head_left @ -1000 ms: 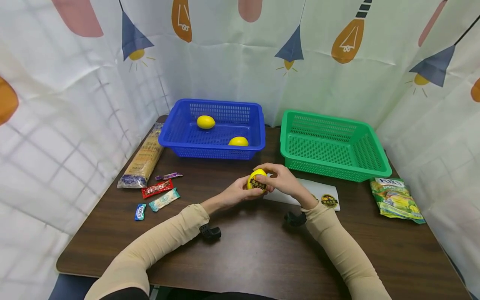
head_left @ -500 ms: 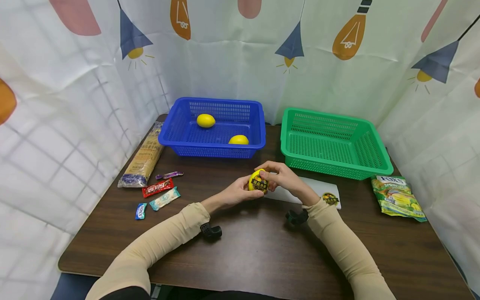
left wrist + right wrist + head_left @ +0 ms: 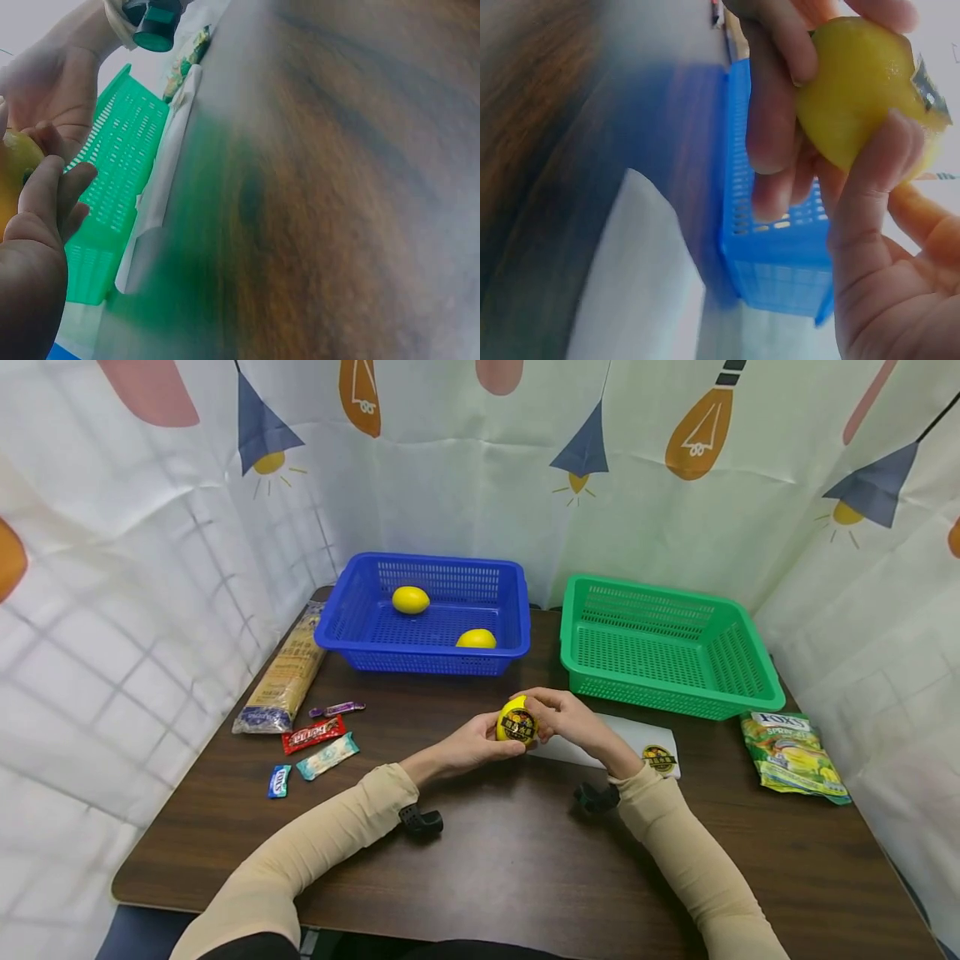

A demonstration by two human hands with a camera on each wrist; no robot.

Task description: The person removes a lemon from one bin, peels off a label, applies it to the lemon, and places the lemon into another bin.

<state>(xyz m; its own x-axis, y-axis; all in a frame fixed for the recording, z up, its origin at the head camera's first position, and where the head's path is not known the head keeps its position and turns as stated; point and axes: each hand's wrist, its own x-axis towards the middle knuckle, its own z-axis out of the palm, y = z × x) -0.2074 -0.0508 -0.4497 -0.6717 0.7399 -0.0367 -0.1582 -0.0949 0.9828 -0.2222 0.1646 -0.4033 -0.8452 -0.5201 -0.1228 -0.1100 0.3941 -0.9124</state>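
The lemon (image 3: 855,86) is plump, glossy and bright yellow, with a round dark label (image 3: 517,726) in gold print facing the person. It is held above the counter (image 3: 480,868), near the middle of the head view. Both hands are clamped on it: the left hand (image 3: 474,740) from nine o'clock, thumb along its lower side, and the right hand (image 3: 573,722) from three o'clock, thumb at the label's upper edge.

From there, a blue basket (image 3: 420,661) stands between ten and eleven o'clock, with one loose lemon (image 3: 410,600) toward its far side and another loose lemon (image 3: 476,639) by its near wall. A green basket (image 3: 667,700) stands at two o'clock.

On the dark wood-grain counter, a white sheet (image 3: 637,739) bearing a matching sticker (image 3: 659,757) lies at three o'clock, with a FOX'S bag (image 3: 795,756) farther out. Small wrapped sweets (image 3: 315,735) lie at nine o'clock, beside a long clear packet (image 3: 283,677). Pale curtains (image 3: 480,485) printed with lamps and bulbs hang behind.
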